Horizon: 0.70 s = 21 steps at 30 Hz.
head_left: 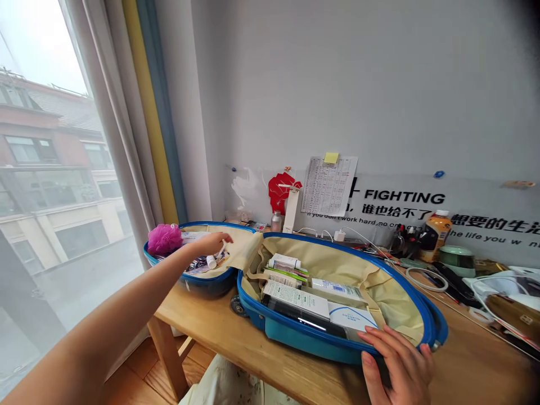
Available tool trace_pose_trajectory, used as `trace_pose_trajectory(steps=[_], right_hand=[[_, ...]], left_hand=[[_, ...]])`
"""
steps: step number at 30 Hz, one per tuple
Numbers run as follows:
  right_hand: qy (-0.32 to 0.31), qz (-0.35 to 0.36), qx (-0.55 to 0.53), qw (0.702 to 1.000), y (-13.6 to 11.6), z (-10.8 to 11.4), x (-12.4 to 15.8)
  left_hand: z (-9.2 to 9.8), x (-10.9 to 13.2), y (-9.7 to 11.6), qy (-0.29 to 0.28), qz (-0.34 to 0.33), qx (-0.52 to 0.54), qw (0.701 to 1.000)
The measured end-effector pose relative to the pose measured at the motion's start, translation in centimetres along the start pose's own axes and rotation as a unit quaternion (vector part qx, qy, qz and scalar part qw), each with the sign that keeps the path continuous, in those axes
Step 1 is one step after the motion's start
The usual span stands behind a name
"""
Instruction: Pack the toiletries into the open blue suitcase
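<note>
An opened blue suitcase [291, 337] with a beige lining lies on the wooden table, its two halves hinged side by side. My left hand [213, 243] hovers over the left half, its fingers loosely bent and apart, with nothing clearly in them. Below it are a small white tube [211, 261] and clear plastic packets; a purple bath puff [164, 239] sits at the far left. My right hand [399, 363] rests on the right half's front rim, fingers spread. Beside it lie a white box with a blue curve [352, 316], a long white box [297, 298] and a white packet [336, 288].
Behind the suitcase stand a small bottle [276, 221] and a white upright holder [291, 209]. A drink bottle [436, 236], a green-lidded jar [457, 260], a white ring [426, 279] and cables crowd the right. A curtain [113, 112] and window are at left.
</note>
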State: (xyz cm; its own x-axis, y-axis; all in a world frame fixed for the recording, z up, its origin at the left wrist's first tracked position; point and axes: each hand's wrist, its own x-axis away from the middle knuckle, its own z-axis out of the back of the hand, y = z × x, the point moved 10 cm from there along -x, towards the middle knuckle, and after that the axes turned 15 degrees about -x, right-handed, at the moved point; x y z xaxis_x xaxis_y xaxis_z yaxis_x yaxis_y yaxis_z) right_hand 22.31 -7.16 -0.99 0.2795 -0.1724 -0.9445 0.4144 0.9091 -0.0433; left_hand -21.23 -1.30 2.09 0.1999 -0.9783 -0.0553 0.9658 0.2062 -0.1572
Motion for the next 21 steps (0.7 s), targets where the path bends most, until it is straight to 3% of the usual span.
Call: trace_pose_trajectory(steps=[3,5,11,15,18,21], right_hand=[[0.000,0.004,0.002,1.000,-0.1,0.0,0.0],[-0.005,0.008,0.006,1.000,-0.2,-0.1,-0.1],[-0.010,0.017,0.011,1.000,-0.4,-0.1,0.0],[-0.011,0.009,0.008,1.000,-0.2,-0.3,0.2],[-0.004,0.000,0.004,1.000,0.0,-0.2,0.3],[0.002,-0.006,0.001,1.000,0.1,0.0,0.2]], left_hand=[[-3.4,2.1,-2.4,-0.091,-0.007,-0.021,0.996],[-4.8,3.0,-3.3,-0.120,-0.006,-0.033,0.992],[-5.5,2.9,-3.3,-0.098,-0.015,-0.039,0.994],[-4.1,2.3,-2.9,-0.048,0.008,-0.026,0.998],[-1.3,1.9,-2.5,0.019,0.035,-0.015,0.999],[1.8,1.2,-0.4,0.081,0.034,0.000,0.996]])
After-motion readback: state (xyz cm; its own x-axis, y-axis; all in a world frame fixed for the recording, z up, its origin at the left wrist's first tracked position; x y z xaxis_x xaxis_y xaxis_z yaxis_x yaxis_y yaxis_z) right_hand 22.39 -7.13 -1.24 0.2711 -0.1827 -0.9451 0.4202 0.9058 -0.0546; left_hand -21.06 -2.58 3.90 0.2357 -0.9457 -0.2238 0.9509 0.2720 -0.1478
